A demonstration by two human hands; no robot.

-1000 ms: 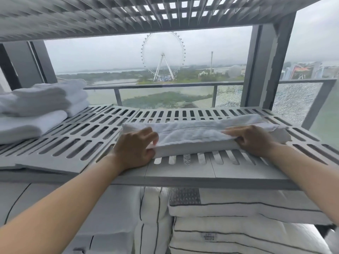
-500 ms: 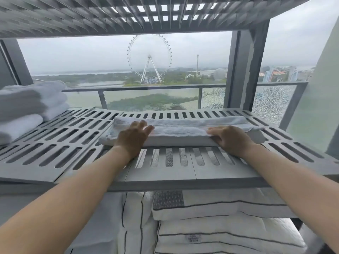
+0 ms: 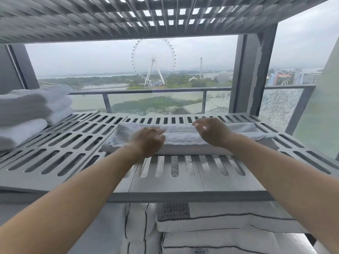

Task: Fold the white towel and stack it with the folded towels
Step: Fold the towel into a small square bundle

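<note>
A white towel (image 3: 183, 139), folded into a long narrow strip, lies across the grey slatted shelf (image 3: 69, 143). My left hand (image 3: 149, 141) is blurred by motion and sits on the strip's left half with its fingers loosely bent. Over the middle of the strip, my right hand (image 3: 211, 132) is raised a little, its fingers loosely curled and holding nothing that I can see. The stack of folded white towels (image 3: 33, 107) stands at the shelf's far left, apart from both hands.
Another slatted shelf (image 3: 146, 17) hangs close overhead. A grey upright post (image 3: 247, 74) stands behind the shelf on the right. White pillows with dark piping (image 3: 220, 220) fill the level below. Behind the shelf is a glass balcony railing (image 3: 156, 91).
Both hands have left the strip's ends and moved in toward its middle. The right hand has lifted off the towel. The towel is now a narrower, tidier strip.
</note>
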